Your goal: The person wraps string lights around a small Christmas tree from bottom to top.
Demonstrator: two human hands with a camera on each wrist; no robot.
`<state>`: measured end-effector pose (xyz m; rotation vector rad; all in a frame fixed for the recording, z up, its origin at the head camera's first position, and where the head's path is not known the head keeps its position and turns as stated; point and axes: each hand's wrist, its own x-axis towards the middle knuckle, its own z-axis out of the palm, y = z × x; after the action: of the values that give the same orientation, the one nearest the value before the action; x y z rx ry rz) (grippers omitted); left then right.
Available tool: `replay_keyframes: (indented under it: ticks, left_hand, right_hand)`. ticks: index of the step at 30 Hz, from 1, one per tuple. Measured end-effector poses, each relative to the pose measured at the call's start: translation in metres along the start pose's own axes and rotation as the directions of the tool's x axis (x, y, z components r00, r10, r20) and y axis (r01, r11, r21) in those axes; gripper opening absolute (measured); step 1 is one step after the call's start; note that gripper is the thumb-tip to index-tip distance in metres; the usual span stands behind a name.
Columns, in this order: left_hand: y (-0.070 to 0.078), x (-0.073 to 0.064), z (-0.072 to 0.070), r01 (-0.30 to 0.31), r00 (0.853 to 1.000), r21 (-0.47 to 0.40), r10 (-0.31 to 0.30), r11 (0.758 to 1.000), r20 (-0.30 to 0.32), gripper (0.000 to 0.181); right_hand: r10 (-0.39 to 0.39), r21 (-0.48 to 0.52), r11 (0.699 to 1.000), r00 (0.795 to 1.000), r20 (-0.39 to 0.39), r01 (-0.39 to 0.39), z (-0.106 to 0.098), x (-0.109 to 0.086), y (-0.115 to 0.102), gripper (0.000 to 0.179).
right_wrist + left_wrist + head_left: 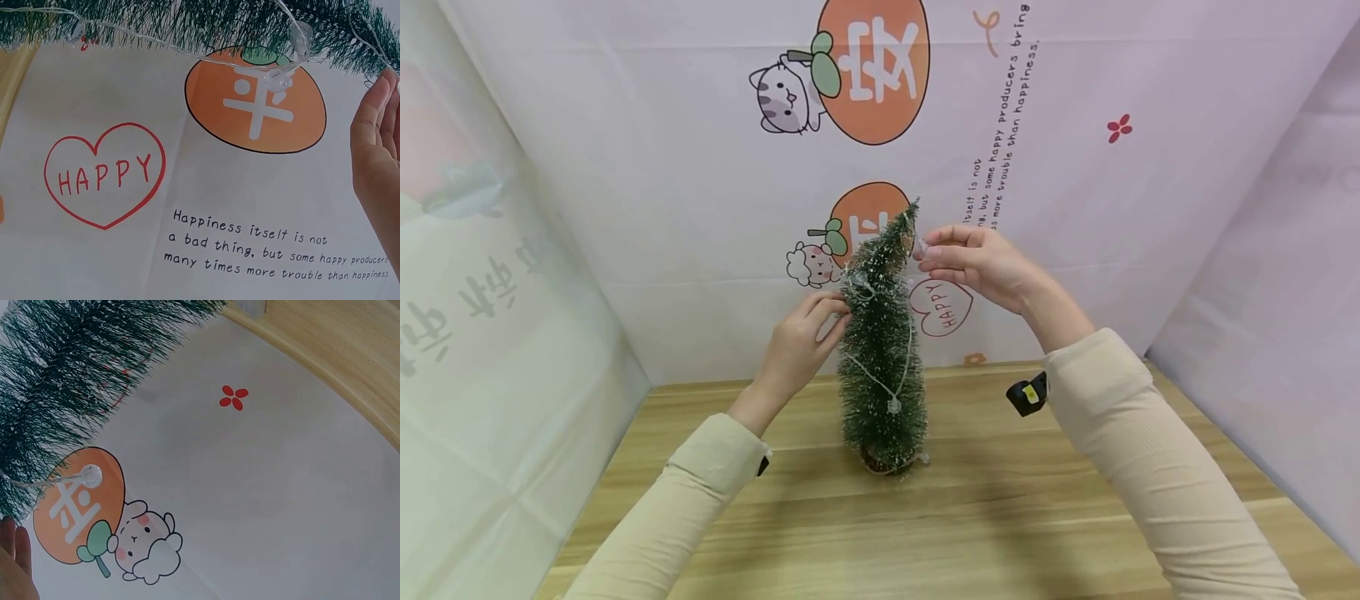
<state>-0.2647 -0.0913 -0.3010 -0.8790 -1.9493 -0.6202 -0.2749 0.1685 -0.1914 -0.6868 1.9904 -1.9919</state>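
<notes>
A small green artificial Christmas tree [883,350] with white-flecked bristles stands on the table, its top bent to the right. Round it winds a clear string of fairy lights [893,406], whose round bulbs also show in the right wrist view. At the upper right of the tree, my right hand [981,262] pinches part of the light string between thumb and fingers. My left hand [801,346] is at the tree's left side, thumb and fingers drawn together on the bristles, which hide the fingertips. Only the edge of the left hand's fingers [19,556] shows in the left wrist view.
Behind the tree hangs a white printed cloth [700,208] with cartoon fruit, animals and lettering. Similar cloth walls close off both sides. The wood-grain table [880,533] spreads below the tree. A black wrist device [1027,393] sticks out by the right sleeve.
</notes>
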Motion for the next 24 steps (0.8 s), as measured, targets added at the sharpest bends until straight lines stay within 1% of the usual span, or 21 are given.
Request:
replay_keyframes:
  ticks: [3,8,16,24]
  left_hand:
    - [-0.0006,-0.0002,-0.0003,-0.003,1.0,0.014,0.003,1.0,-0.002,0.009]
    - [-0.0009,-0.0014,-0.0013,0.008,1.0,0.012,-0.008,1.0,-0.002,0.011]
    - [-0.0012,-0.003,-0.0027,0.031,1.0,0.007,-0.031,1.0,0.002,0.016]
    - [-0.0028,-0.0033,-0.0055,0.008,1.0,0.019,-0.008,1.0,-0.028,0.02]
  right_hand:
    - [-0.011,-0.019,1.0,1.0,0.012,0.012,0.0019,0.001,-0.0001,0.014]
    - [-0.021,-0.012,1.0,0.999,0.041,0.021,0.0051,0.0024,0.0001,0.013]
    - [-0.017,-0.039,0.999,0.999,0.042,0.019,0.0046,0.0013,0.002,0.018]
    - [-0.024,-0.04,0.999,0.999,0.038,0.026,0.0018,0.002,0.005,0.018]
